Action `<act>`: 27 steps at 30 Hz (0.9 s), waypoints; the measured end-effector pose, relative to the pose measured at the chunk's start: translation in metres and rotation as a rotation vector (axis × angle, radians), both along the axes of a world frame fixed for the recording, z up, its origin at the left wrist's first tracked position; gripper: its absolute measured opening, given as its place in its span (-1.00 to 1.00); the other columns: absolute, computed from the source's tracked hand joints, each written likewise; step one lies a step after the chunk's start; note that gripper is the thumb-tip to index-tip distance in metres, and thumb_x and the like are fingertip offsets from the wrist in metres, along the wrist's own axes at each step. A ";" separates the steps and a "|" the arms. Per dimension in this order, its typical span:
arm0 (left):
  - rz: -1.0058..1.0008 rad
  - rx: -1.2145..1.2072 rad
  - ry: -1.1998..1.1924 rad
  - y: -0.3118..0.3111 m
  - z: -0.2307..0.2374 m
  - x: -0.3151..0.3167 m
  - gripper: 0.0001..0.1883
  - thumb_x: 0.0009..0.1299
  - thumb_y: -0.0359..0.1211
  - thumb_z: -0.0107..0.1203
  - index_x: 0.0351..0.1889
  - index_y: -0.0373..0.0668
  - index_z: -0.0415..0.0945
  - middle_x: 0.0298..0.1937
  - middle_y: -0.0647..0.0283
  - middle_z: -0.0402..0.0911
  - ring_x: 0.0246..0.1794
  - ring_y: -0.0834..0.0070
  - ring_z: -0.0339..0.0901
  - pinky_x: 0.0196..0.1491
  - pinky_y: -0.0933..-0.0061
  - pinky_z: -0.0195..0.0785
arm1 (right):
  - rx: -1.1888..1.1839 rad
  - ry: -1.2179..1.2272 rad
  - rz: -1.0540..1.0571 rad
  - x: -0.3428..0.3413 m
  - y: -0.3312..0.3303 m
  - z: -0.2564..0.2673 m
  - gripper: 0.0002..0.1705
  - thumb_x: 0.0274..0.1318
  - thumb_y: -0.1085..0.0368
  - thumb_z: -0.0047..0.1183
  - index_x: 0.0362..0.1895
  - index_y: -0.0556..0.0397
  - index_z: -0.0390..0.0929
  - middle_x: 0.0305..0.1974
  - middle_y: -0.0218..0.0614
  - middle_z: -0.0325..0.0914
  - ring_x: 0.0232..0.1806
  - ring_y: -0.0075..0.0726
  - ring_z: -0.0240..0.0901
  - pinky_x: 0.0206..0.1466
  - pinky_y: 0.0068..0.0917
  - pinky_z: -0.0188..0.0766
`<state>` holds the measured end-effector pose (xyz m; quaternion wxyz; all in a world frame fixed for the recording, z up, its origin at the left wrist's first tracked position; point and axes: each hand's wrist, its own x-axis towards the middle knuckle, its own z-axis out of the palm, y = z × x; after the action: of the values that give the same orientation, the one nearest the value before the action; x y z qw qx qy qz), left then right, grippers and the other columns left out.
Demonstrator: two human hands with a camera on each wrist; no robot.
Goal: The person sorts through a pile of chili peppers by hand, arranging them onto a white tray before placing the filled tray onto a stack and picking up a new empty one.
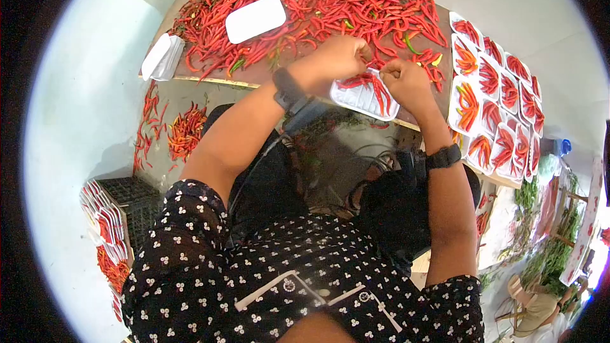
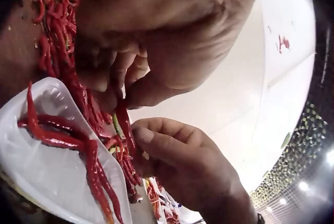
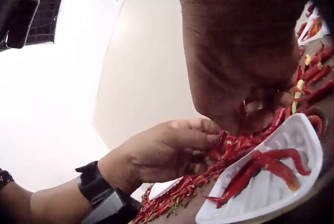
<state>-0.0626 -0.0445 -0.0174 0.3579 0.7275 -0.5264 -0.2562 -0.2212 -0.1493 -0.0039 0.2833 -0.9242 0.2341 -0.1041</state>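
My left hand [image 1: 335, 58] is above the back edge of a white foam tray [image 1: 365, 103], and its fingers pinch a red chili [image 2: 124, 124]. Close by on the right is my right hand [image 1: 408, 84], fingers bent, its fingertips beside that chili's lower part in the left wrist view; whether they grip it is hidden. Several red chilies [image 2: 93, 169] lie crossed in the tray. In the right wrist view my right hand [image 3: 240, 51] covers part of the pile, with my left hand [image 3: 162, 148] beyond it.
Loose red chilies [image 1: 305, 6] are heaped across the table, with a white tray [image 1: 256, 20] upside down or empty on them. Stacked trays [image 1: 163, 57] stand at the left edge. Filled trays [image 1: 489, 78] cover the right side. A black crate [image 1: 130, 194] sits low at left.
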 end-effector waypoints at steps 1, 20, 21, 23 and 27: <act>-0.020 0.072 -0.133 0.006 0.011 -0.008 -0.78 0.13 -0.34 0.11 -0.27 -0.19 0.51 -0.39 0.11 0.59 -0.39 0.33 0.56 -0.31 0.34 0.38 | -0.054 0.048 -0.008 -0.001 -0.003 -0.004 -0.80 -0.09 0.24 0.05 -0.37 0.07 0.60 -0.48 -0.19 0.58 -0.44 -0.25 0.54 -0.29 -0.39 0.43; -0.077 0.078 -0.444 0.015 0.021 -0.032 -0.82 -0.03 -0.38 0.12 -0.46 -0.26 0.49 -0.47 -0.08 0.52 -0.35 -0.01 0.50 -0.26 0.06 0.34 | -0.190 0.175 -0.013 0.002 0.004 -0.015 -0.84 -0.20 0.23 0.06 -0.48 -0.01 0.60 -0.49 -0.16 0.56 -0.43 -0.06 0.51 -0.28 -0.23 0.43; -0.077 0.079 -0.444 0.015 0.020 -0.032 -0.82 -0.03 -0.38 0.12 -0.46 -0.26 0.49 -0.47 -0.08 0.52 -0.35 -0.01 0.50 -0.26 0.06 0.34 | -0.182 0.157 -0.011 0.002 0.004 -0.017 -0.84 -0.20 0.23 0.05 -0.49 -0.01 0.60 -0.49 -0.15 0.55 -0.43 -0.05 0.51 -0.30 -0.21 0.43; -0.074 0.097 -0.461 0.014 0.018 -0.031 -0.82 -0.01 -0.37 0.12 -0.47 -0.26 0.48 -0.46 -0.08 0.52 -0.35 -0.01 0.50 -0.26 0.06 0.34 | -0.173 0.139 -0.009 0.002 0.003 -0.018 -0.84 -0.21 0.23 0.05 -0.50 -0.01 0.59 -0.50 -0.15 0.55 -0.44 -0.03 0.51 -0.31 -0.20 0.43; -0.074 0.077 -0.457 0.014 0.014 -0.030 -0.82 0.00 -0.36 0.10 -0.46 -0.26 0.48 -0.46 -0.09 0.52 -0.36 -0.02 0.50 -0.25 0.05 0.34 | -0.149 0.199 0.002 0.004 0.003 -0.018 -0.66 -0.04 0.04 -0.05 -0.49 0.02 0.62 -0.40 -0.04 0.56 -0.31 0.07 0.52 -0.19 -0.09 0.45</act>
<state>-0.0927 -0.0306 -0.0039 0.1920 0.7599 -0.6098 -0.1175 -0.2171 -0.1465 -0.0223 0.1892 -0.9487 0.2519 -0.0285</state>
